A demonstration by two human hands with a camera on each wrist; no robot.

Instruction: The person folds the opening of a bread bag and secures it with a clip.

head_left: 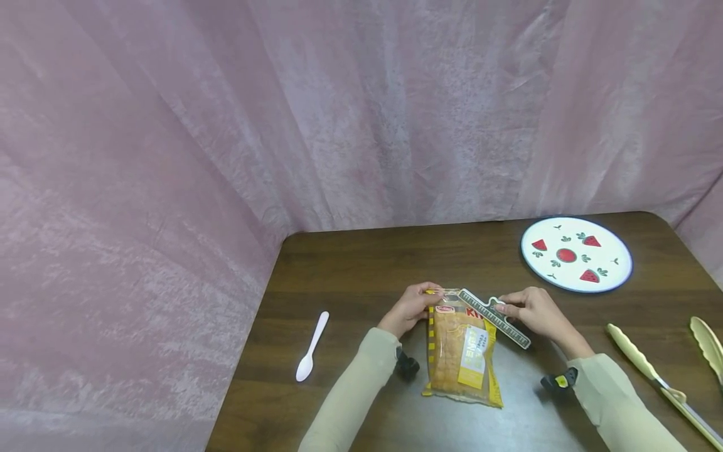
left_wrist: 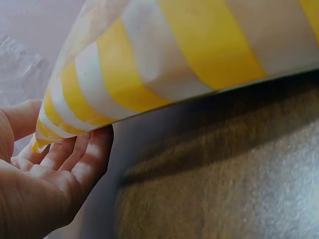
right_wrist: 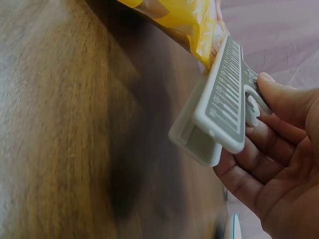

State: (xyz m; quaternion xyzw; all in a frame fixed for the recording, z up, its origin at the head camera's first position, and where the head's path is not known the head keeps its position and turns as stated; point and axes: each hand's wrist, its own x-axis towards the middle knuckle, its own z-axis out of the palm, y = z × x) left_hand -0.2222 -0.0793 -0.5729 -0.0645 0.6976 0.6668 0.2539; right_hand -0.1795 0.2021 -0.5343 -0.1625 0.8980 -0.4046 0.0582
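A bread bag [head_left: 460, 358], clear with yellow stripes and a white-and-yellow label, lies on the table with its top end raised. My left hand [head_left: 415, 306] pinches its upper left corner; in the left wrist view the thumb is above and the fingers [left_wrist: 94, 149] are under the striped edge. My right hand [head_left: 536, 311] squeezes the handles of a long grey-and-white bag clip [head_left: 494, 318]. In the right wrist view the clip [right_wrist: 224, 99] has its jaws spread, and its far end is at the yellow corner of the bag [right_wrist: 202, 30]. Whether the bag lies between the jaws I cannot tell.
A white plastic spoon [head_left: 312, 346] lies left of the bag. An oval plate [head_left: 604, 254] with watermelon pictures is at the back right. Cream-handled tongs [head_left: 632, 351] lie at the right edge. A pink curtain [head_left: 395, 113] hangs behind the wooden table [head_left: 361, 263].
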